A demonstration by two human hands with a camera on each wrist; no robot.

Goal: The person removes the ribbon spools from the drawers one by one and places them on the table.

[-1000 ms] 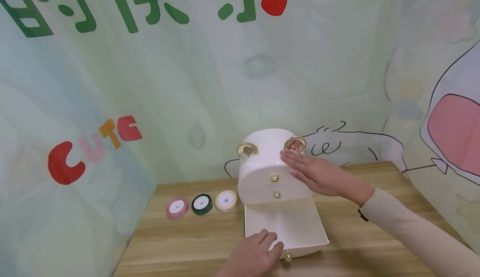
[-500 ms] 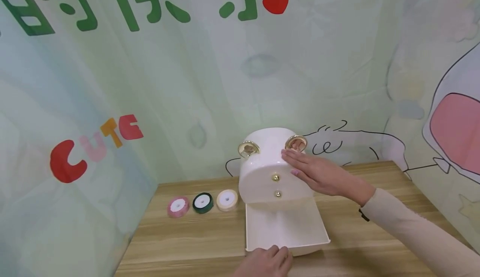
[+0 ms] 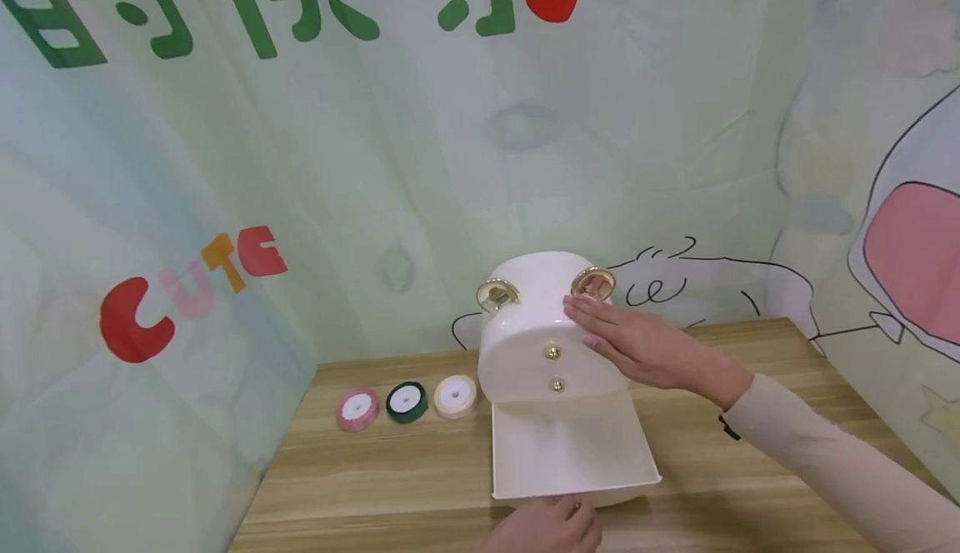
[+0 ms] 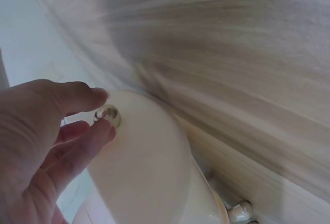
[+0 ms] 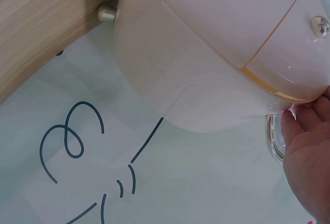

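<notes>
A white storage box (image 3: 517,370) with a rounded top and two round gold ears stands on the table, its bottom drawer (image 3: 570,453) pulled out toward me. At the drawer's front, my left hand (image 3: 547,526) has thumb and fingers around the small gold knob (image 4: 109,115), pinching it in the left wrist view. My right hand (image 3: 652,349) lies with straight fingers against the upper right of the box, beside the right gold ear (image 3: 593,284). In the right wrist view its fingers (image 5: 307,118) touch the shell close to that ear.
Left of the box, a pink ribbon spool (image 3: 357,409), a dark green ribbon spool (image 3: 407,401) and a cream ribbon spool (image 3: 455,396) lie in a row on the wooden table (image 3: 390,474). A printed curtain (image 3: 390,161) hangs close behind the box.
My left hand has moved from over the drawer's left front, down and right to its front knob. The right hand stays on the box, and the drawer remains pulled out.
</notes>
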